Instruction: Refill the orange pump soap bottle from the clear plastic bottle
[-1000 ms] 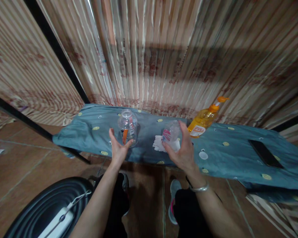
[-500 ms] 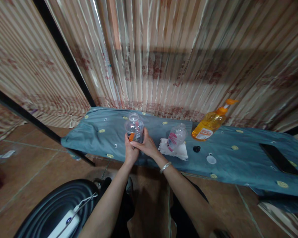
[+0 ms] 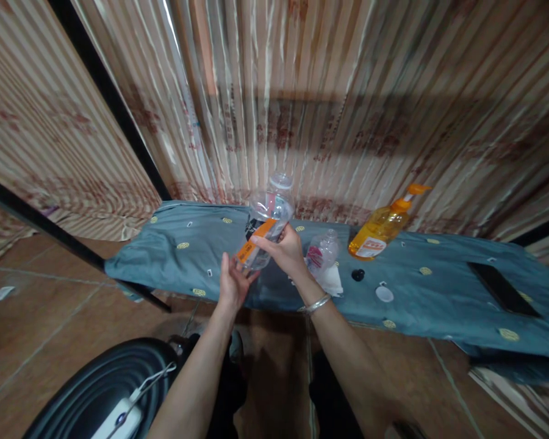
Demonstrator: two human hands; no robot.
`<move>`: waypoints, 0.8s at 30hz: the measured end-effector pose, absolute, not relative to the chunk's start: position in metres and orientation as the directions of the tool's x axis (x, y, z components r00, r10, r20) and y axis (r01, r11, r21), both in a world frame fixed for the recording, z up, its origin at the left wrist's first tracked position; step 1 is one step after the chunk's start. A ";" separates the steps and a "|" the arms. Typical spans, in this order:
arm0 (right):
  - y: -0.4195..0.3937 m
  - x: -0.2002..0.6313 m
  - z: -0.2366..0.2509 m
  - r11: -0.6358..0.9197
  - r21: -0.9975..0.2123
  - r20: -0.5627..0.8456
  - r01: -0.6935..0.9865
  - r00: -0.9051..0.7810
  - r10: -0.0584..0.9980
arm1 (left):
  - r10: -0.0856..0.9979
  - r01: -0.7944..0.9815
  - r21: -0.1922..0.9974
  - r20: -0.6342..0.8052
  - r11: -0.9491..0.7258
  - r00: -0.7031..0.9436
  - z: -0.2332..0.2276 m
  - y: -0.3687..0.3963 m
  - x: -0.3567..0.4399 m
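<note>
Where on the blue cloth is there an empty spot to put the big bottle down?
The blue cloth is bare at its left end, left of the hands. Another bare stretch lies between the white cap and the black phone. The middle is crowded: small bottle on a tissue, black cap, orange pump bottle.

A table under a blue-grey patterned cloth (image 3: 439, 286) carries a small clear bottle (image 3: 321, 250) on a white tissue (image 3: 330, 281), an orange pump bottle (image 3: 379, 231), a black cap (image 3: 357, 275), a white lid (image 3: 384, 294) and a dark phone (image 3: 502, 289).
</note>
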State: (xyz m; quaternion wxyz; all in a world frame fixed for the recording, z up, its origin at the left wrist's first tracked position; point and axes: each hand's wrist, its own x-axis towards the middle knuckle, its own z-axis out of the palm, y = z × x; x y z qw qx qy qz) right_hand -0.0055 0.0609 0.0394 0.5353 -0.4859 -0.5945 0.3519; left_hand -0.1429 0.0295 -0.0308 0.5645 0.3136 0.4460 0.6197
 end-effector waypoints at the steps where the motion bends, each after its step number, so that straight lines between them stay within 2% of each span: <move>1: 0.058 -0.002 0.044 0.275 -0.945 0.287 0.176 0.050 0.957 | 0.987 -0.478 0.876 -0.130 0.068 -0.097 -0.023 0.024 -0.139; 5: 0.040 0.004 0.046 0.226 -0.968 0.231 0.111 0.039 0.972 | 0.984 -0.635 0.761 -0.176 0.137 0.001 -0.003 0.007 -0.122; 9: 0.017 0.007 0.042 0.222 -0.954 0.228 0.200 0.003 0.974 | 0.970 -0.706 0.689 -0.242 0.166 -0.008 -0.003 0.002 -0.114; 12: 0.000 0.024 0.051 0.368 -0.858 0.406 0.358 0.033 0.913 | 0.962 -0.749 0.641 -0.273 0.169 -0.017 -0.002 0.003 -0.114; 14: -0.007 0.045 0.060 0.461 -0.752 0.568 0.471 0.109 0.816 | 0.957 -0.768 0.616 -0.290 0.177 -0.012 0.001 0.003 -0.116; 17: -0.009 0.083 0.060 0.474 -0.644 0.699 0.601 0.211 0.683 | 0.950 -0.784 0.592 -0.313 0.184 -0.014 0.006 0.001 -0.120; 18: -0.006 0.096 0.055 0.444 -0.644 0.699 0.624 0.244 0.672 | 0.948 -0.789 0.588 -0.318 0.180 -0.021 0.008 0.001 -0.122; 20: 0.001 0.115 0.036 0.362 -0.689 0.638 0.628 0.288 0.715 | 0.946 -0.798 0.581 -0.322 0.161 -0.044 0.011 0.000 -0.124; 24: 0.016 0.129 -0.012 0.234 -0.823 0.397 0.518 0.229 0.889 | 0.942 -0.811 0.576 -0.317 0.097 -0.112 0.015 -0.001 -0.124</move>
